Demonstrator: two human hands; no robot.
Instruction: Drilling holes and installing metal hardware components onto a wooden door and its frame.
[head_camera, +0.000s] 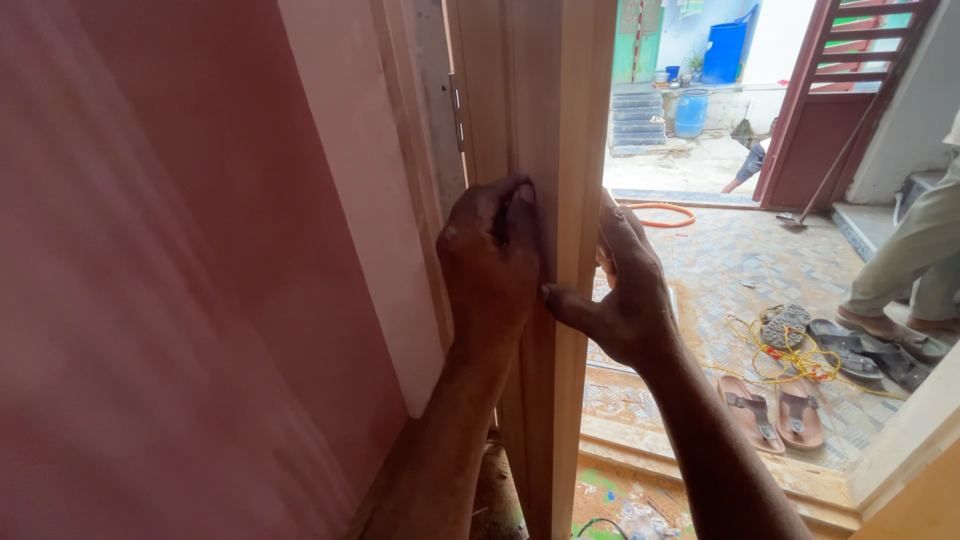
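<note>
Right up close, both forearms are reaching up from the bottom of the view to a pale wooden door frame post (545, 120) standing upright in the middle. Left hand (492, 262) is pressing against the post's left face w/ fingers curled tight; something thin & dark is showing at the fingertips, can't tell what it is. Right hand (625, 290) is wrapping round the post's right edge, thumb pushing on the front face, fingers hidden behind the wood, so it's gripping the post itself. The 2 hands are sitting just beside each other at about the same height.

Left of the post, a pink wall (180, 280) is filling the view, w/ a metal hinge (458, 112) showing in the gap between.

Thru the doorway, brown sandals (770, 410) are lying on a patterned tile floor (730, 260) near a yellow cord (790, 360) & dark slippers (870, 350). Another person's leg (910, 260) is standing at the right edge. Further out, an orange hose (665, 212), a red gate (820, 110) & blue barrels (722, 52) are sitting in the yard.
</note>
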